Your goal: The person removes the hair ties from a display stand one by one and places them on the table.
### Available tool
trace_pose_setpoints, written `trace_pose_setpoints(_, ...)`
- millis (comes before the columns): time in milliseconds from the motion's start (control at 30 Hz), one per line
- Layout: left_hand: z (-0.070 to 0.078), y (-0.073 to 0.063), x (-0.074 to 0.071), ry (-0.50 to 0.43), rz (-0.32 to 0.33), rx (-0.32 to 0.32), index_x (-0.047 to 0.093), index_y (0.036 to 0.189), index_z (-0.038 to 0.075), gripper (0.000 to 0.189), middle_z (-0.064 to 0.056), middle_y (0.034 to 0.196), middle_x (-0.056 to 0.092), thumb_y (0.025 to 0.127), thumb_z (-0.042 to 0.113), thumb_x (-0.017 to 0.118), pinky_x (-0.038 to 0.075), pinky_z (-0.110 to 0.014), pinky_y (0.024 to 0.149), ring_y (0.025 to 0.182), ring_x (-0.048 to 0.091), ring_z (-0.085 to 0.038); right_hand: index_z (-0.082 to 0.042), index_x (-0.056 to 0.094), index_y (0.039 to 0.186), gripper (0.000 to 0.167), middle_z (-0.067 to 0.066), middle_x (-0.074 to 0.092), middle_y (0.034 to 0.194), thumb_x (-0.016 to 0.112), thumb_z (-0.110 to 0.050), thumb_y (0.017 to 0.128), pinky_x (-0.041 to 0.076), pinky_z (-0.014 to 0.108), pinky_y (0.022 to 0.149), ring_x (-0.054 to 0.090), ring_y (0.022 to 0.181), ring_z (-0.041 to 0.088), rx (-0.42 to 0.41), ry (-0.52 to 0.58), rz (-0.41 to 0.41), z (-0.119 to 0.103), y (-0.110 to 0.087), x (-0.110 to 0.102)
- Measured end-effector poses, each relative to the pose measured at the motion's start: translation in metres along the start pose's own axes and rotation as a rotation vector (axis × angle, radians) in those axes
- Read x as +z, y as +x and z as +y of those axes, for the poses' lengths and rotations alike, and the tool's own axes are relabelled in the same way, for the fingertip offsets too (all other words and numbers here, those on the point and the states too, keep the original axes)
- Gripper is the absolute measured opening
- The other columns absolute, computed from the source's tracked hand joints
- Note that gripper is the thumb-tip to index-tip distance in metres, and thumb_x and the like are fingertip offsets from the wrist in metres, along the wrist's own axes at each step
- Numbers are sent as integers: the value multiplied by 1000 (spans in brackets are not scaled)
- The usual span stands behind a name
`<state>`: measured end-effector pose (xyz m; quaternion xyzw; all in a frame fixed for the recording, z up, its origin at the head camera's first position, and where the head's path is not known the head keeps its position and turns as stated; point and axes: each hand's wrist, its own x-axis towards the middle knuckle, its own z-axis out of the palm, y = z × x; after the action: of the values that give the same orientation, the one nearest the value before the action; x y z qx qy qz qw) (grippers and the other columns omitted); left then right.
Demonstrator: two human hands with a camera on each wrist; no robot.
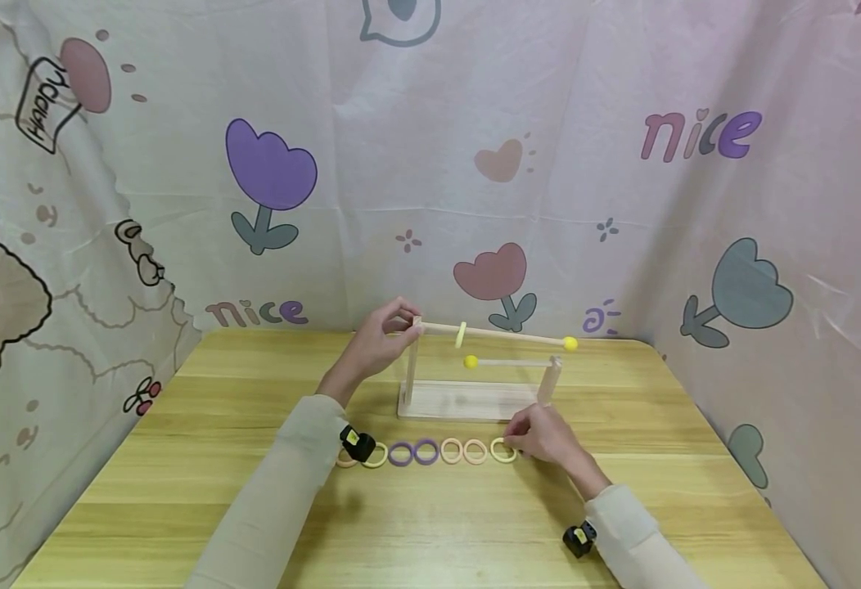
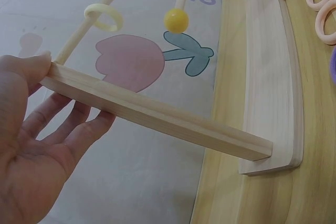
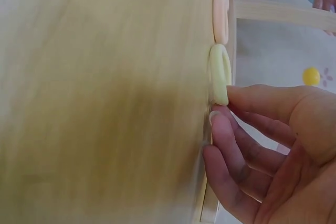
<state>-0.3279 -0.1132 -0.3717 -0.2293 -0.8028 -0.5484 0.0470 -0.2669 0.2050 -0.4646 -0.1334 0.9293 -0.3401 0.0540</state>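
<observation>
A pale wooden stand (image 1: 467, 401) has two upright posts, each with a thin rod ending in a yellow ball. My left hand (image 1: 380, 342) grips the top of the left post (image 2: 157, 111), thumb at the rod's base and fingers along the underside. Around the upper rod (image 1: 511, 334) hangs a pale yellow ring (image 2: 104, 17). On the table, my right hand (image 1: 544, 433) pinches the edge of another pale yellow ring (image 3: 220, 74), the rightmost in a row. Its thumb is on one face, with fingertips at the lower edge.
The row on the wooden table (image 1: 445, 523) continues leftward with peach rings (image 1: 475, 451), purple rings (image 1: 426, 451), a yellow ring and a peach one partly hidden by the left wrist camera (image 1: 358, 443). The lower rod (image 1: 511, 362) points left from the right post. A printed cloth (image 1: 401, 123) hangs behind.
</observation>
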Motion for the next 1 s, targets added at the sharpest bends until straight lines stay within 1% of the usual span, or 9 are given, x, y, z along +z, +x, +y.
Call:
trace_pose_setpoints(200,2,1,2,0,-10,-14,56,125,-5,26,-23,117,60,103,9,60,53,-59,103,132,59,-46,-11,77,78,9,-3,70,65,81,-7,84,46,24,48,56,48,6,3,-46,15,-4,0,2)
trace_pose_setpoints(433,0,1,0,0,3,-3,58,124,1,25,-20,118,61,103,14,62,53,-59,102,132,60,-43,-13,78,79,8,-3,71,65,81,-11,85,46,24,51,57,50,6,4,-78,24,-5,1,2)
trace_pose_setpoints(533,-1,0,0,-4,4,11,58,124,2,25,-19,117,61,103,16,63,54,-57,101,131,61,-42,-12,78,81,6,-3,74,72,80,-12,86,48,25,57,59,57,7,-4,-65,45,-8,3,-2)
trace_pose_setpoints(667,-3,0,1,-5,3,21,57,124,2,27,-17,116,61,103,17,63,56,-54,99,130,62,-41,-13,79,84,5,-2,77,82,80,-15,88,49,27,66,62,70,10,-29,-33,137,-18,10,-10)
trace_pose_setpoints(800,-3,0,0,0,1,34,58,122,3,25,-15,115,62,103,18,63,57,-52,98,128,63,-40,-12,80,86,5,4,78,86,80,-16,89,51,24,63,64,68,13,-74,10,273,-33,15,-18)
trace_pose_setpoints(833,-2,0,0,-1,0,38,58,121,4,24,-15,114,62,103,18,63,57,-52,97,127,64,-40,-11,80,87,5,5,79,86,80,-15,89,53,25,63,65,67,13,-85,27,307,-37,17,-19)
trace_pose_setpoints(900,-2,0,-1,1,0,43,59,119,6,20,-15,114,63,103,16,64,57,-51,96,126,64,-40,-10,80,89,5,7,79,86,80,-15,89,56,32,68,66,66,13,-111,49,373,-46,19,-22)
trace_pose_setpoints(933,-2,1,-1,1,1,42,60,118,8,18,-15,114,63,103,16,64,58,-50,95,125,65,-40,-10,80,89,5,7,79,86,80,-15,89,57,37,80,66,66,12,-122,67,406,-50,20,-22)
trace_pose_setpoints(1000,-2,1,0,2,1,41,60,116,11,14,-15,114,63,102,15,64,58,-49,94,125,65,-40,-9,81,89,6,8,80,86,82,-15,87,49,52,102,66,66,12,-139,105,472,-58,22,-22)
